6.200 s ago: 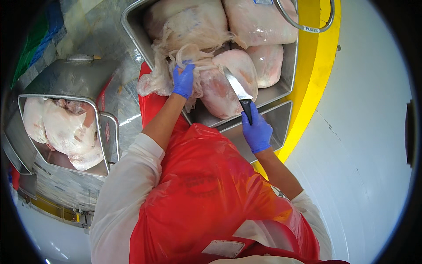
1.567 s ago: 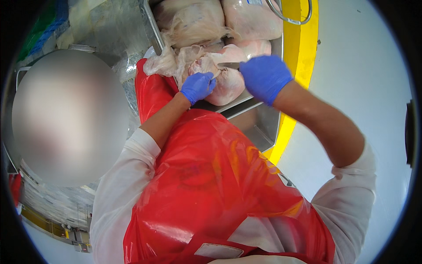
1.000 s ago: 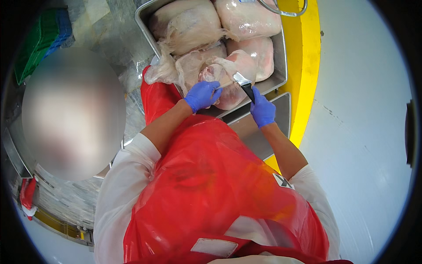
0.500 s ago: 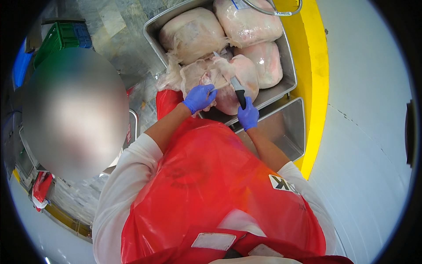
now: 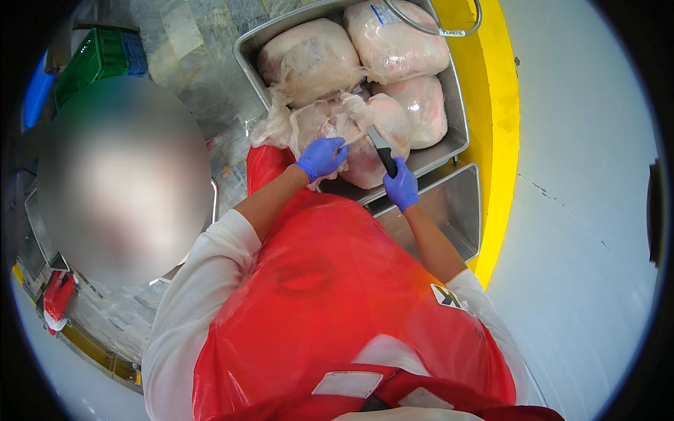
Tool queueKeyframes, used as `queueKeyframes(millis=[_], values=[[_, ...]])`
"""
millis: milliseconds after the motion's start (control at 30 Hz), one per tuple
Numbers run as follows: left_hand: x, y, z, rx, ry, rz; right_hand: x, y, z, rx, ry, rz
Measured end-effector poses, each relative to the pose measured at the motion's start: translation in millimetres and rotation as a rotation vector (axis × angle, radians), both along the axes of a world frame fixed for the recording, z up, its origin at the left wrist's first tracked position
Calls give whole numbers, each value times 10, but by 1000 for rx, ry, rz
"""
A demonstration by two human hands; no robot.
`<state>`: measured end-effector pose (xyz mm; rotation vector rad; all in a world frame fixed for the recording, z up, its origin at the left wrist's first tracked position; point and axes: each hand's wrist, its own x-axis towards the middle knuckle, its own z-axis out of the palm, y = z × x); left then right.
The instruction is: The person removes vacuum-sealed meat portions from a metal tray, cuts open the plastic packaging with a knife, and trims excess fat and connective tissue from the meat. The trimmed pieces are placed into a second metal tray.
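A large pale piece of meat (image 5: 392, 121) lies at the near side of a metal tub (image 5: 459, 116), its surface partly opened and ragged. My right hand (image 5: 401, 185), in a blue glove, grips the black handle of a knife (image 5: 383, 153). The blade points away from me and lies against the meat. My left hand (image 5: 322, 158), gloved in blue too, is closed with its fingertips on a thin pale strip (image 5: 354, 139) that reaches toward the blade. Loose clear plastic wrap (image 5: 276, 126) bunches at the tub's left edge.
Wrapped meat pieces fill the tub's far part: one far left (image 5: 309, 59), one far right (image 5: 399, 43), one at right (image 5: 420, 111). A second metal tub (image 5: 449, 214) stands nearer. A yellow band (image 5: 500, 140) borders the white wall. Green crates (image 5: 91, 67) stand far left.
The knife blade has tilted further left and drawn slightly nearer along the meat, with my right hand a little lower. My left hand still pinches the strip. The view has shifted slightly.
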<state>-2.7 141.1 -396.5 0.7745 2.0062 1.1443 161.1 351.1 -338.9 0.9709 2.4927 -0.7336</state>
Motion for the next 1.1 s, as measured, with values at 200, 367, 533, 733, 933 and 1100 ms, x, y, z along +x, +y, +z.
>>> queueKeyframes(millis=[200, 367, 533, 733, 933, 1100], values=[[-15, 25, 49, 34, -88, 0, -648, 77, 868, 504, -127, 599], [92, -33, 56, 100, -110, 65, -1817, 369, 792, 205, -373, 929], [56, -241, 85, 37, -227, 83, -2825, 939, 464, -181, -709, 713], [180, -498, 110, 62, -177, 59, -2281, 1241, 199, -279, -659, 622], [148, -627, 317, 55, -166, -64, -1566, 564, 1468, -2, -328, 677], [51, -589, 500, 25, -322, 41, -707, 393, 2303, 52, -205, 479]])
